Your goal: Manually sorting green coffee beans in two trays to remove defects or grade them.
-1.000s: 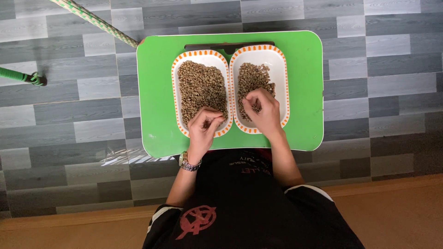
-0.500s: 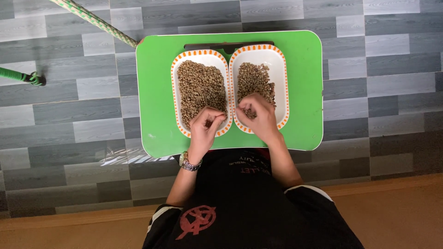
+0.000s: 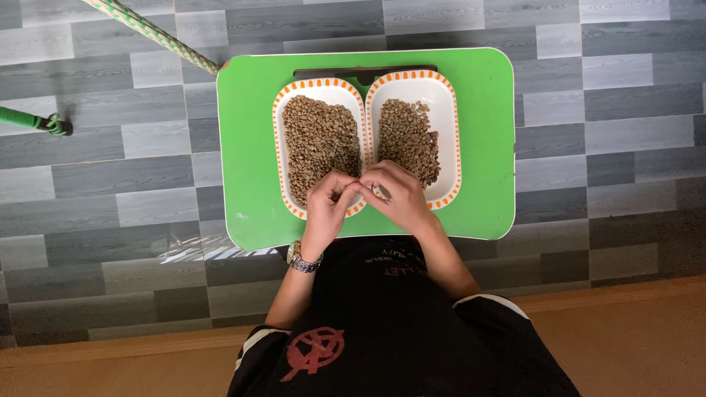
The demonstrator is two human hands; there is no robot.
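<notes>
Since the earlier frames the right hand [image 3: 397, 197] has slid leftward off the bean pile in the right dish [image 3: 448, 95] and now meets the left hand [image 3: 329, 206] at the centre of the frame, over the seam between the two dishes. Both hands have their fingertips curled and pinched together, touching each other; whether a bean is held between them I cannot tell, as the fingers hide it.

Greenish-brown coffee beans [image 3: 321, 140] fill the left dish [image 3: 282, 110] almost fully, while the pile in the right dish [image 3: 406, 136] covers its left and middle, with white bottom showing at its upper and right edges. Both orange-trimmed white dishes sit side by side, rims touching, on a green tray table [image 3: 246, 147] above grey plank flooring [image 3: 110, 176].

The likely slip here: a bean passed between fingertips right above the seam could drop into the wrong dish or onto the tray. A wrist brushing the near rims could also tip a dish and scatter beans, since the hands rest low over those edges.
</notes>
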